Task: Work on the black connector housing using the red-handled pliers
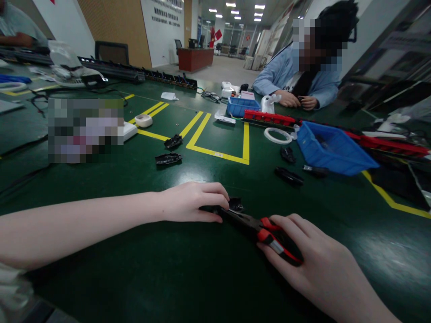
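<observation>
My right hand [303,251] is closed around the red and black handles of long-nose pliers [247,223]. Their jaws point left and reach my left hand [198,201], whose fingers are closed on a small black plastic part [210,208]. The tips of the jaws meet that part, though my fingers partly hide the contact. Just behind my left fingertips a black piece [236,204] shows; I cannot tell whether it belongs to the held part. Two similar black parts, one [168,159] nearer and one [173,141] farther, lie beyond my left hand.
More black parts [288,176] lie at the right by a blue bin [336,150]. Behind are a tape roll [279,136], a red strip [269,117] and a smaller blue bin [243,106]. White tape [143,120] sits left. A person [299,85] in blue sits opposite.
</observation>
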Demonstrator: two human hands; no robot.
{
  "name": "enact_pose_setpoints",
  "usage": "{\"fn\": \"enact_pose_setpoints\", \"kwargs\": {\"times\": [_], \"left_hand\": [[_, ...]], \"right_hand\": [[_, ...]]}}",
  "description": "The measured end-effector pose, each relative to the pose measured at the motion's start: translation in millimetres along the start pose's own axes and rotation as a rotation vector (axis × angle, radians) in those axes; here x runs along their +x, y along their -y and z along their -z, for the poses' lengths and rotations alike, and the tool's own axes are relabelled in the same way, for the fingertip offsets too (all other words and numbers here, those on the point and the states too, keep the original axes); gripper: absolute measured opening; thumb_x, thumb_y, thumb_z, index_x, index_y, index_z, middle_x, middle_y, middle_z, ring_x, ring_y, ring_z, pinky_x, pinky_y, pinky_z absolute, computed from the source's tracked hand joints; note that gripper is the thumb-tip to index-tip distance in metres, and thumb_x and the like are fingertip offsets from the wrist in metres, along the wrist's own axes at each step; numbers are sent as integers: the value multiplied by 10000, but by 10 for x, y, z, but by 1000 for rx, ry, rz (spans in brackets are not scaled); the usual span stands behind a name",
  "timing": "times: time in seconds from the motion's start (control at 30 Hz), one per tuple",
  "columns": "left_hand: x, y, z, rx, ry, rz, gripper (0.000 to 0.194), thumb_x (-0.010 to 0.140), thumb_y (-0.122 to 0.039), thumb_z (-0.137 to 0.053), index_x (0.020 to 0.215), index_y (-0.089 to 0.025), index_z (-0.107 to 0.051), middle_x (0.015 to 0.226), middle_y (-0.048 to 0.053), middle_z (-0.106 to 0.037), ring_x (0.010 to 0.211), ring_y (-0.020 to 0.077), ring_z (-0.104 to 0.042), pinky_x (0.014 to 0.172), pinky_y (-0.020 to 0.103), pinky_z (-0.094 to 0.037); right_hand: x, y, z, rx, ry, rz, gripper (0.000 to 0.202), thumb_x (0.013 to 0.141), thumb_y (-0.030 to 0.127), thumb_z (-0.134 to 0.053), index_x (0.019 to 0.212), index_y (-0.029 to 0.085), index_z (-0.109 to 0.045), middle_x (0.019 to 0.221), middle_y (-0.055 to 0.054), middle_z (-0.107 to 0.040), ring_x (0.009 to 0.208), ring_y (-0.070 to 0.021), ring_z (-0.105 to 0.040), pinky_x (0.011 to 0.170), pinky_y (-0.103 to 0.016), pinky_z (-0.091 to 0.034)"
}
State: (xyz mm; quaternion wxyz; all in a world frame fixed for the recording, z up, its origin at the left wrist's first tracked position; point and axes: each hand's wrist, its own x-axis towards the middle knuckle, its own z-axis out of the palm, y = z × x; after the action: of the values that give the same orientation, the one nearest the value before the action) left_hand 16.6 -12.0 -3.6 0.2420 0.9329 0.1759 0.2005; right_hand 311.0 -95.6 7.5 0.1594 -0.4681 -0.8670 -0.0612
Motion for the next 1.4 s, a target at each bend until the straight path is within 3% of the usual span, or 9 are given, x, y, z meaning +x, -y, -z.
{"fn": "enact_pose_setpoints", "kwargs": {"times": [0.3, 0.87, 1.07, 1.3, 1.4], "left_hand": [[17, 37, 4, -96, -28, 10, 187, 928, -174, -678, 1113, -160, -654, 1299, 126, -610, 1157, 247, -653, 965, 366, -569], [30, 79, 19, -181, -90, 46, 116, 949, -104, -605, 1002, -169, -684, 1273, 106, -593, 1188, 229, -619, 1005, 385, -542], [42, 90, 7, -179, -64, 38, 133, 932, -119, -639, 1051, -168, -673, 1281, 109, -592, 1179, 234, -622, 1005, 382, -533], [50, 74, 4, -208, -49, 33, 336, 937, -112, -624, 1265, -181, -608, 1278, 117, -610, 1188, 235, -620, 1019, 387, -516], [52, 82, -3, -228, -49, 38, 340, 932, -124, -644, 1267, -173, -608, 1258, 119, -626, 1152, 230, -632, 998, 388, -520]], "right_hand": [[-44, -120, 36, 46, 24, -32, 352, 890, 439, -636, 1166, 220, -636, 1023, -65, -731, 855, -219, -722, 686, -330, -601], [-61, -225, 57, -14, -54, 4, 389, 854, 425, -667, 1195, 241, -642, 1067, -77, -741, 896, -256, -719, 704, -380, -589], [-61, -231, 54, -25, -41, 19, 382, 864, 422, -659, 1198, 240, -622, 1064, -75, -735, 896, -248, -717, 703, -371, -590], [-61, -276, 51, -10, -38, -7, 389, 856, 427, -658, 1201, 248, -632, 1072, -75, -742, 896, -261, -725, 698, -376, -593], [-50, -286, 56, 18, -20, -16, 377, 866, 430, -654, 1199, 255, -627, 1075, -67, -740, 893, -252, -729, 701, -366, -597]]}}
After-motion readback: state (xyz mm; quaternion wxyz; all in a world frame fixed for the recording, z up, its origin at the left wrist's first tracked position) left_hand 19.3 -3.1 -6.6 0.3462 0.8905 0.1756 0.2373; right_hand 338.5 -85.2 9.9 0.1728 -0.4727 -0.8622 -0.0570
